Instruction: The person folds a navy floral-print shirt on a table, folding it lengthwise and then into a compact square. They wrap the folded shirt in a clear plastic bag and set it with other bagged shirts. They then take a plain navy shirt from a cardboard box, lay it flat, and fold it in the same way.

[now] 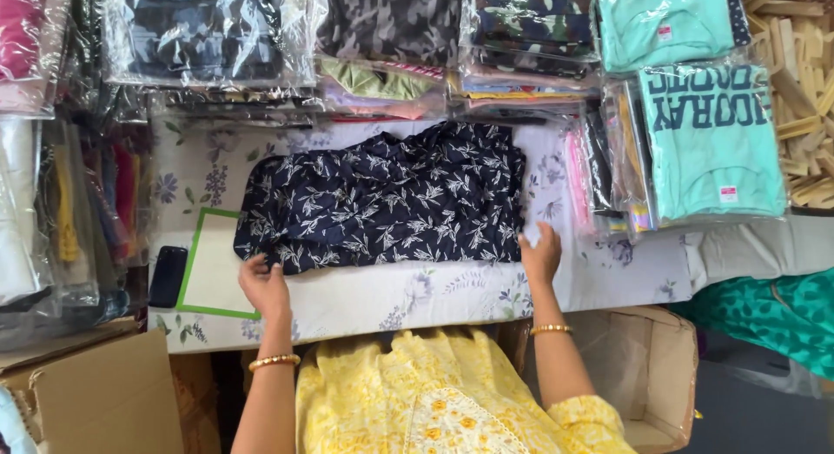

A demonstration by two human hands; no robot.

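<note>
Seen from above, a person in a yellow patterned top [434,393] leans over a bench [417,298] covered with a white cloth printed with pale purple flowers. In the middle of the bench lies a dark navy garment [391,202] with a white leaf print, spread out flat but rumpled, its long side running left to right.

The left hand [263,284] rests on the garment's near left corner, fingers curled over the hem and seemingly pinching the cloth, though the grip is hard to make out from this angle. The right hand [540,254] sits at the near right corner, fingers spread fairly flat against the fabric edge. Each wrist wears a gold bangle.

Under the garment's left end is a white board with a green border [208,271], partly covered by the cloth. Just beside the board, at the bench's left edge, lies a black phone [168,276].

Stacks of folded clothes in clear plastic bags [382,46] crowd the far side and both ends of the bench, among them two turquoise shirts [708,141] on the right. An open cardboard box [647,376] stands near the person's right elbow, and another cardboard box [95,393] sits at lower left.
</note>
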